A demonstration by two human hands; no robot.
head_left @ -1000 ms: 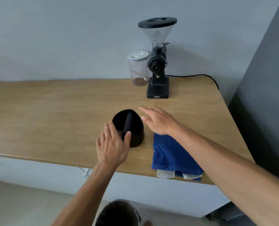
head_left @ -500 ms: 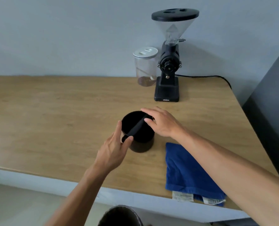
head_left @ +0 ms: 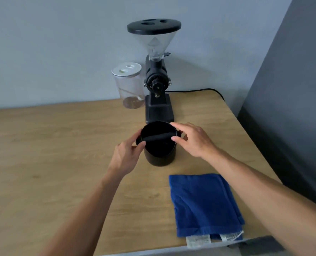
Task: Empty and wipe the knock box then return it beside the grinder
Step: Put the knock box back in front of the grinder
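I have the knock box (head_left: 160, 145) upright between my 2 hands, just short of the grinder (head_left: 158, 93). Left hand (head_left: 127, 154) pinches its left bar end; right hand (head_left: 194, 139), half-open, touches the right rim. The bar runs left-right, equally near both.

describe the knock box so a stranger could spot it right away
On the wooden table, find the tall black grinder by the wall. Just in front stands the knock box: a round, open black tub with a bar across its mouth, unlike the clear lidded jar.
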